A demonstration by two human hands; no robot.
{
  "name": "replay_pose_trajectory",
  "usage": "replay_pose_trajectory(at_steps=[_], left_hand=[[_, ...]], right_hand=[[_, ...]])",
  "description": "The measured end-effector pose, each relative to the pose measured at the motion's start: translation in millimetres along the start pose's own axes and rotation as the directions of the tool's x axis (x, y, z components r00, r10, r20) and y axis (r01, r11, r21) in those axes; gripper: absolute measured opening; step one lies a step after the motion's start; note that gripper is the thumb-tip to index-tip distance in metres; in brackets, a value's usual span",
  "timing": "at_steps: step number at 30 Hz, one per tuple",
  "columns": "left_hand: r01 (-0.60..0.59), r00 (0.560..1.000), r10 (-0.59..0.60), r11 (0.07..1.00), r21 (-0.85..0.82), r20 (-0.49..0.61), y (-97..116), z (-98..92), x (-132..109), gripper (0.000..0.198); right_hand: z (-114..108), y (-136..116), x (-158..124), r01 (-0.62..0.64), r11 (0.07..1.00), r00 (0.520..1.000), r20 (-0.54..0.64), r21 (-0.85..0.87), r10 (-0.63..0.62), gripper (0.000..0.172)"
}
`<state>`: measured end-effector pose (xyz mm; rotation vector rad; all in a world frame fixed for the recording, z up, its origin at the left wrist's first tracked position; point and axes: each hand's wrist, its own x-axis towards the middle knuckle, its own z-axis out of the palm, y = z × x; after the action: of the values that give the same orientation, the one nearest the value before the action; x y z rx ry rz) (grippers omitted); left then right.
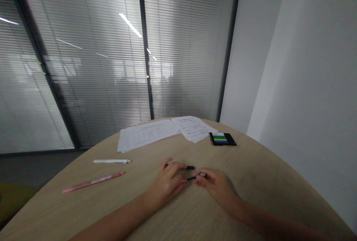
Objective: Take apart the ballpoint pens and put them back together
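Above the wooden table (245, 170), left hand (166, 184) pinches one black pen (190, 167), right hand (215, 187) another (191, 178).

Your left hand (167, 185) and right hand (214, 187) are both bare, with slender fingers; the fingernails are too small to make out clearly. Your left forearm (111, 222) shows bare as it runs off the near edge of the view, and your right forearm (251, 215) shows bare toward the near right, where it darkens into shadow and its detail is hard to tell.
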<state>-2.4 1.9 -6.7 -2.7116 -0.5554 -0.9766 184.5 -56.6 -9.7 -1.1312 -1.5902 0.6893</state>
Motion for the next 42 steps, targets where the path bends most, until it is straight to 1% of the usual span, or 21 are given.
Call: replay_pose_trajectory(at_steps=[3,6,9,11,13,16,19,21,23,25,28,31,34,37,42], left_hand=[[0.057,0.997,-0.057,0.998,0.011,0.048,-2.7,-4.0,2.9,0.019],[0.178,0.982,-0.182,0.982,0.062,0.057,-13.2,-5.3,3.5,0.022],[0.288,0.955,-0.295,0.949,0.130,0.032,-30.2,-2.5,0.9,0.029],[0.315,0.941,-0.331,0.934,0.168,0.074,-40.2,-1.0,-1.0,0.032],[0.333,0.921,-0.358,0.928,0.168,0.156,-46.2,-1.0,-1.8,0.022],[0.318,0.908,-0.341,0.939,0.130,0.244,-47.6,-3.0,-1.0,0.015],[0.290,0.914,-0.317,0.947,0.138,0.254,-45.5,-4.7,0.4,0.011],[0.275,0.923,-0.303,0.951,0.145,0.236,-45.0,-5.1,0.9,0.008],[0.259,0.940,-0.281,0.957,0.129,0.195,-45.8,-5.2,0.7,0.010],[0.252,0.953,-0.266,0.961,0.110,0.143,-46.9,-5.5,0.3,0.015],[0.254,0.959,-0.264,0.962,0.103,0.100,-47.8,-6.3,-0.3,0.020],[0.254,0.961,-0.263,0.962,0.102,0.090,-47.2,-6.8,-0.3,0.022],[0.251,0.961,-0.260,0.963,0.101,0.095,-46.5,-7.0,0.2,0.023],[0.247,0.960,-0.259,0.962,0.115,0.106,-46.3,-7.1,0.7,0.023],[0.247,0.958,-0.263,0.959,0.136,0.113,-46.8,-7.0,1.1,0.017]], right_hand=[[-1.1,7.9,8.5,-0.068,0.987,0.995,-0.065,0.147,0.079,0.020],[-8.3,15.9,21.2,-0.119,0.968,0.974,-0.163,0.221,0.157,0.020],[-20.0,25.7,33.8,-0.183,0.930,0.928,-0.256,0.318,0.270,0.020],[-27.9,32.8,39.8,-0.213,0.885,0.887,-0.298,0.414,0.352,0.019],[-34.3,39.1,43.5,-0.208,0.845,0.851,-0.336,0.492,0.405,0.018],[-40.0,45.4,46.1,-0.179,0.811,0.826,-0.362,0.557,0.432,0.016],[-41.6,48.6,47.9,-0.176,0.772,0.814,-0.351,0.610,0.463,0.017],[-41.7,50.1,49.2,-0.170,0.742,0.803,-0.345,0.649,0.486,0.017],[-41.8,51.7,50.3,-0.166,0.720,0.797,-0.338,0.674,0.500,0.017],[-41.9,53.6,50.9,-0.164,0.716,0.793,-0.341,0.679,0.505,0.017],[-42.4,56.2,50.9,-0.156,0.727,0.797,-0.349,0.669,0.493,0.018],[-43.5,57.1,50.9,-0.157,0.719,0.815,-0.321,0.677,0.481,0.018],[-44.6,56.6,51.6,-0.173,0.692,0.831,-0.273,0.701,0.485,0.016],[-45.3,56.9,52.7,-0.173,0.664,0.826,-0.259,0.728,0.500,0.015],[-46.0,58.6,53.7,-0.164,0.651,0.808,-0.277,0.741,0.520,0.015]])
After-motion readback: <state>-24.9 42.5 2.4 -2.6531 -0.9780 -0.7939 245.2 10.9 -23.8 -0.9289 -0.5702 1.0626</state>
